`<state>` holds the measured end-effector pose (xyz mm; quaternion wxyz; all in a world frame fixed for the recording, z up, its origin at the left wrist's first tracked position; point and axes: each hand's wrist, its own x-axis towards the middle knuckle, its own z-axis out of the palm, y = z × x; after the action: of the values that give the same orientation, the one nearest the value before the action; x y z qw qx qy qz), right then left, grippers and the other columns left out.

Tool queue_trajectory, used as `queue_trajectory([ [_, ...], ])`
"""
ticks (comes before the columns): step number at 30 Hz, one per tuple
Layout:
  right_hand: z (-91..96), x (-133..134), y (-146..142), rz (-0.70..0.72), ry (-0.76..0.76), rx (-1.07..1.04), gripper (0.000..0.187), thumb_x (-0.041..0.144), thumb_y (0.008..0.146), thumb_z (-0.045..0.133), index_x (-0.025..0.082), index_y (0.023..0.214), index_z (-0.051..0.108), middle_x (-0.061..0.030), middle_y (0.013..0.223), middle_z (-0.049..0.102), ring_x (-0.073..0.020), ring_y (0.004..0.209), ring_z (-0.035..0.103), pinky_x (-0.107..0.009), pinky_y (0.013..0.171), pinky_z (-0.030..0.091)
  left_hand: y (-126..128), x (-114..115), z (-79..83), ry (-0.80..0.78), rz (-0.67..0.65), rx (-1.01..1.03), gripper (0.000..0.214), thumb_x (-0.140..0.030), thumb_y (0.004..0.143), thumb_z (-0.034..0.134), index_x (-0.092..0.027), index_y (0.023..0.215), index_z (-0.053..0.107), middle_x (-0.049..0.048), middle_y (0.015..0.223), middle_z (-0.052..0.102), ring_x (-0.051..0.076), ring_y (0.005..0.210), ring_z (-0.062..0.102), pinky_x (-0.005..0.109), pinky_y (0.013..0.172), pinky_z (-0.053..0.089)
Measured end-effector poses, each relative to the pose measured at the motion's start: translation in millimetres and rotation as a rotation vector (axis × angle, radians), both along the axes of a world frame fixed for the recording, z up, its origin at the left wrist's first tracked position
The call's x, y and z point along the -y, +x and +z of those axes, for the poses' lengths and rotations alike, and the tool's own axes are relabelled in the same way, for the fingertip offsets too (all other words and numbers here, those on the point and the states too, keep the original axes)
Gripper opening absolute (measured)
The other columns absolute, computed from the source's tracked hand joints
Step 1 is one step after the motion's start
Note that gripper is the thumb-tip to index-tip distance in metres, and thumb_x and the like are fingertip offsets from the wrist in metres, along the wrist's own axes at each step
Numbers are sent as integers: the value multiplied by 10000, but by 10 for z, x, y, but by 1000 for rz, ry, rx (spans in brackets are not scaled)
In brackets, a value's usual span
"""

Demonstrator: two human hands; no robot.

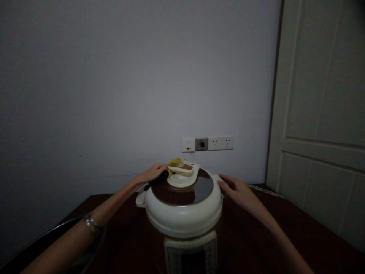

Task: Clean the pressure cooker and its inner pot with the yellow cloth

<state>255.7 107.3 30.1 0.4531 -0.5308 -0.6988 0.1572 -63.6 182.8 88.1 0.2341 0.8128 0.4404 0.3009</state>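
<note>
A white electric pressure cooker (184, 213) stands in front of me, its brown-topped lid on. My left hand (154, 174) is closed round a black-handled tool (164, 175) with a yellow part; its exact kind is unclear in the dim light. The tool lies against the lid handle (180, 168), and some yellow shows behind that handle. On the cooker's other side, my right hand (235, 188) grips the right side handle (217, 178), thumb and fingers round it. The control panel (190, 251) faces me.
The cooker stands on a dark table (242, 228) against a pale wall. Sockets (221, 143) and a grey switch plate (201, 144) sit behind it. A metal-rimmed pan or bowl (51, 230) is at lower left. A thin strip (266, 191) lies at right, near a door (319, 114).
</note>
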Motion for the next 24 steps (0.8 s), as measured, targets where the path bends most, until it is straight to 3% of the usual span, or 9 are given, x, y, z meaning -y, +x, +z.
queue_trajectory([
  [8,2,5,-7,24,22,7,470,426,807,467,136,1139,632,-107,1160,632,-261,1040,608,-375,939,434,-114,284,1,-4,3,-44,369,-460,808,461,-161,794,677,41,779,661,160,722,541,250,672,417],
  [14,3,14,-27,-2,12,17,526,435,802,455,85,1163,609,-136,1146,634,-279,1014,619,-403,927,440,-123,674,91,-36,-9,-85,361,-480,784,513,-157,815,671,30,762,663,160,698,563,248,632,425],
  [19,-48,-27,-1,13,18,-5,503,458,793,468,126,1132,634,-110,1132,646,-281,1016,618,-412,934,438,52,1132,103,67,-149,-102,315,-352,733,607,-211,1006,675,75,1078,653,219,958,566,325,834,420],
  [21,-64,-42,7,-2,14,9,513,469,788,464,130,1133,634,-110,1133,645,-285,1013,620,-420,935,439,106,1258,69,124,-128,-116,349,-286,722,592,-222,1060,656,58,1052,658,206,931,568,309,813,424],
  [24,-72,-49,9,-24,16,49,518,479,791,442,137,1127,638,-110,1120,651,-289,1022,616,-425,941,435,72,1296,38,173,25,-95,279,-244,712,544,-191,954,672,13,829,659,153,724,560,243,642,420],
])
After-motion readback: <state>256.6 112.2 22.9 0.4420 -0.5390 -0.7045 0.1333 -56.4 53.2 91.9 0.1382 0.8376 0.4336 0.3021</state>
